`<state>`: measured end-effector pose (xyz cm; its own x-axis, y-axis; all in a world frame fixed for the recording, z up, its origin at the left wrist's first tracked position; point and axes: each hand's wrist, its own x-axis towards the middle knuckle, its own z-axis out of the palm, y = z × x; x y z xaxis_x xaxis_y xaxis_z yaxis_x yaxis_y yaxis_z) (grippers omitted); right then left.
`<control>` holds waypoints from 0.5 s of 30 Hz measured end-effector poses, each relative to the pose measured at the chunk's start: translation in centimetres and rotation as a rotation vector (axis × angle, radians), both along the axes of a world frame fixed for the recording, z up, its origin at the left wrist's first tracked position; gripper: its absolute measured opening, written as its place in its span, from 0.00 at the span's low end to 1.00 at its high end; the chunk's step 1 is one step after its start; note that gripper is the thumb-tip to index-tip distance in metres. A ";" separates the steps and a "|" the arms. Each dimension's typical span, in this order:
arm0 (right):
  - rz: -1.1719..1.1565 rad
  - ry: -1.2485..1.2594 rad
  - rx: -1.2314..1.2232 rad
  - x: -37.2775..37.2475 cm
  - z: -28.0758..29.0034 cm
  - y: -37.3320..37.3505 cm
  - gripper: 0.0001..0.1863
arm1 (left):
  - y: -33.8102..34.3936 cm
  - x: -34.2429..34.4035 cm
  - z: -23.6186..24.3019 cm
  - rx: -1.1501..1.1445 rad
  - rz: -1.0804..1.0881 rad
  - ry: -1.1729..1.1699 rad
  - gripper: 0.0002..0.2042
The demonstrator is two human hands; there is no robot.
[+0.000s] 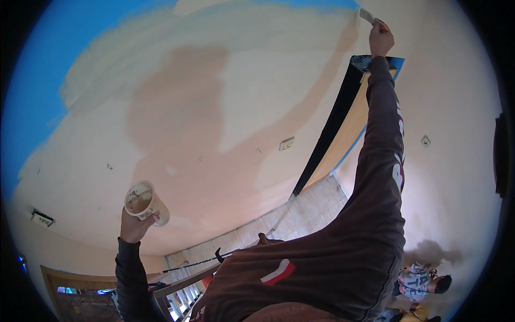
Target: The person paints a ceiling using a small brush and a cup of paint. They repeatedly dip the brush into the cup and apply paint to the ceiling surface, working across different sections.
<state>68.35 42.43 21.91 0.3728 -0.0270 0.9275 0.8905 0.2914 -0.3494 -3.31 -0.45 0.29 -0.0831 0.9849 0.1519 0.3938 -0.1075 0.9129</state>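
Observation:
My left hand point(134, 228) is wrapped round a whitish plastic cup point(159, 213), low at the left. Inside the cup sits some pale paint point(140, 202), with smears on the walls. High at the upper right, my right arm stretches up and my right hand point(381, 43) grips a paintbrush point(367, 15). The brush's head is at the wall point(257, 70), close to the border between blue paint point(91, 32) and cream paint. Whether the bristles touch the wall is hard to tell.
A tall dark-edged wooden panel point(332, 134) stands by my right arm. Wall sockets point(287, 143) dot the wall. Below are floor tiles point(279, 217) and a ladder-like frame point(185, 300). Another person point(416, 282) is at the lower right. A wooden door frame point(80, 279) shows lower left.

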 end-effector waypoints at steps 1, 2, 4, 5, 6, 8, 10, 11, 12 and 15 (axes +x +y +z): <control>0.122 0.038 -0.006 -1.6 -0.3 0.2 0.15 | -0.2 0.0 0.1 -0.015 0.010 0.007 0.30; 0.076 0.004 -0.024 -2.7 -0.3 0.5 0.15 | 0.0 0.0 0.1 -0.025 0.005 0.009 0.30; -0.020 -0.062 -0.059 -5.4 -0.4 0.8 0.14 | 0.6 0.2 0.1 -0.007 -0.016 0.020 0.29; 0.073 -0.105 -0.047 -9.4 -0.5 -1.2 0.13 | 0.2 0.2 0.3 -0.001 -0.005 0.027 0.29; 0.150 -0.152 -0.030 -13.1 -0.2 -4.2 0.13 | 0.1 0.6 0.5 0.008 0.012 0.023 0.29; 0.112 -0.290 0.079 -16.6 -0.7 -4.3 0.13 | -0.4 1.6 1.4 0.027 0.051 0.032 0.29; 0.028 -0.419 0.134 -19.6 -1.1 -5.7 0.12 | -0.3 1.3 1.4 0.014 0.034 0.017 0.29; 0.098 -0.437 0.151 -21.4 -1.2 -7.1 0.12 | -0.3 1.1 1.2 0.007 0.028 0.009 0.28; 0.175 -0.453 0.165 -23.4 -1.2 -8.9 0.11 | -0.4 0.9 1.2 0.013 0.027 0.013 0.28; 0.376 -0.415 0.170 -26.9 -0.3 -13.7 0.11 | -0.8 0.7 0.9 0.019 0.031 0.013 0.28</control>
<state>41.41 28.78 21.62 -0.0078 -0.1242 0.9922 0.7675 0.6353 0.0855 -2.65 -1.29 1.20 -0.1117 0.9787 0.1722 0.4093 -0.1126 0.9054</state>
